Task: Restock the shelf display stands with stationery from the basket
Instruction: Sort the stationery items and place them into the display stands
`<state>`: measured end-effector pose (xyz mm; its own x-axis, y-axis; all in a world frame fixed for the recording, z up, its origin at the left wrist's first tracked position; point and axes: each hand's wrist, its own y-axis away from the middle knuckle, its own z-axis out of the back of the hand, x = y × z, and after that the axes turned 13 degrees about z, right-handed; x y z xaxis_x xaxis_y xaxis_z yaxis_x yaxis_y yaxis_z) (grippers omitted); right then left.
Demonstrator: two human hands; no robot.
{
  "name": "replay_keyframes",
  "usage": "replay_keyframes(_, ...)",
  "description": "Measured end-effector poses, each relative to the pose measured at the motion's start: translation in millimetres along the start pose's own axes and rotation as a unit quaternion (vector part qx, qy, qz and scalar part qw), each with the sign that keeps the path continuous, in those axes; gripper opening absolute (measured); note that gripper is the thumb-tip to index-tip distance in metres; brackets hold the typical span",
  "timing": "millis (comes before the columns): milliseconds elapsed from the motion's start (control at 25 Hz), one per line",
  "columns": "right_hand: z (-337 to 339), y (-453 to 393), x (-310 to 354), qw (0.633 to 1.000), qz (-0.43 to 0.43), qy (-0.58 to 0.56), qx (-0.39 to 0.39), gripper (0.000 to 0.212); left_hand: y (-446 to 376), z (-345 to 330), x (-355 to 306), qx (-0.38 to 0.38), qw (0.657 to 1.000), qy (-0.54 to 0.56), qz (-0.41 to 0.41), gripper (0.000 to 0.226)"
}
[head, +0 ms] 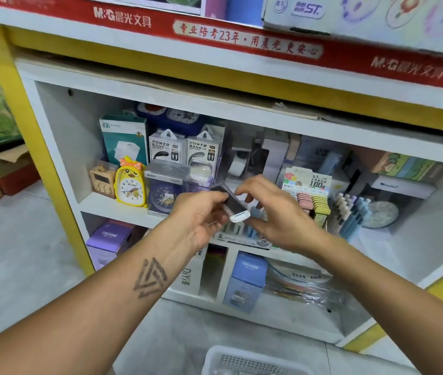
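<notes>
White basket [244, 361]: seen at the lower edge of the view, on the floor nearest the person; its perforated plastic rim is visible, its contents cannot be made out.
Left hand [201, 217]: held in front of the middle shelf, its fingers [215, 197] closed around the dark upper end of a small pack.
Right hand [277, 212]: raised beside the left, its fingers closed lightly on the far side of the same pack.
Small pack [235, 208]: a flat dark sleeve with a white end cap, held tilted in the air between both hands, just in front of the display stand; what it contains is too blurred to tell.
Handling, judged: the pack is likely light and fairly stiff, with a smooth wrapper that could slip; it is best pinched across its flat faces near the middle, not by the white cap.
Display stand [307, 196]: a card-backed rack of pink, yellow and pale refills stands on the middle shelf, with upright pens [350, 212] just beside it to the right.
Open room, judged: the slots are packed close, so a narrow end-first entry would be needed.
Edges: the shelf above [242, 112] hangs low over the stand, and clocks [131, 185] and power bank boxes [185, 150] crowd the left.
Far: bare shelf space is seen at the right, behind the pens.
</notes>
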<state>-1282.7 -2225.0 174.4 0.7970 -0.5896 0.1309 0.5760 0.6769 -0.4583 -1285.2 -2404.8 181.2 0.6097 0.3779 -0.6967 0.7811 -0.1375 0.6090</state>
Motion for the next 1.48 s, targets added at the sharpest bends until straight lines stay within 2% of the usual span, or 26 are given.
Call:
replay_keyframes(120,13,31,11,0.996,0.066,0.059,-0.030,0.028,1,-25,15,0.024,0.999,-0.027,0.012,0.012)
replay_keyframes(200,23,45,6,0.993,0.052,0.054,-0.090,0.017,1,-41,25,0.049,0.997,-0.057,0.031,0.010)
replay_keyframes(280,36,55,-5,0.983,-0.029,0.042,-0.176,0.012,-4,-53,33,0.046,0.993,-0.106,0.029,0.023)
replay_keyframes(320,43,59,-12,0.973,-0.088,0.040,-0.210,0.013,-6,-58,37,0.035,0.990,-0.138,0.005,0.022)
replay_keyframes(400,52,70,-28,0.954,-0.191,0.034,-0.227,0.020,-12,-63,45,0.020,0.976,-0.205,-0.071,0.015)
replay_keyframes(440,52,76,-35,0.952,-0.213,0.032,-0.216,0.023,-17,-64,49,0.006,0.957,-0.261,-0.127,0.015)
replay_keyframes(480,51,80,-40,0.956,-0.213,0.033,-0.200,0.024,-21,-64,52,-0.015,0.920,-0.341,-0.190,0.015)
replay_keyframes(560,45,84,-47,0.966,-0.184,0.043,-0.177,0.024,-31,-63,60,-0.041,0.809,-0.507,-0.294,0.015)
replay_keyframes(640,41,84,-53,0.971,-0.157,0.063,-0.168,0.024,-36,-63,66,-0.035,0.704,-0.617,-0.351,0.024)
replay_keyframes(720,38,85,-58,0.975,-0.131,0.084,-0.156,0.023,-37,-63,71,-0.013,0.637,-0.670,-0.381,0.027)
replay_keyframes(840,30,90,-61,0.979,-0.138,0.080,-0.130,0.025,-41,-65,76,0.021,0.577,-0.712,-0.400,0.016)
replay_keyframes(960,25,92,-60,0.975,-0.190,0.050,-0.108,0.023,-44,-66,79,0.015,0.562,-0.739,-0.372,0.020)
replay_keyframes(1120,14,90,-55,0.984,-0.157,0.029,-0.079,0.013,-46,-68,81,0.003,0.566,-0.743,-0.356,0.015)
replay_keyframes(1280,13,87,-51,0.983,-0.164,0.052,-0.061,0.031,-47,-67,81,0.001,0.568,-0.743,-0.355,0.011)
replay_keyframes(1480,16,90,-45,0.976,-0.202,0.085,0.022,0.053,-46,-69,80,0.008,0.560,-0.752,-0.348,0.003)
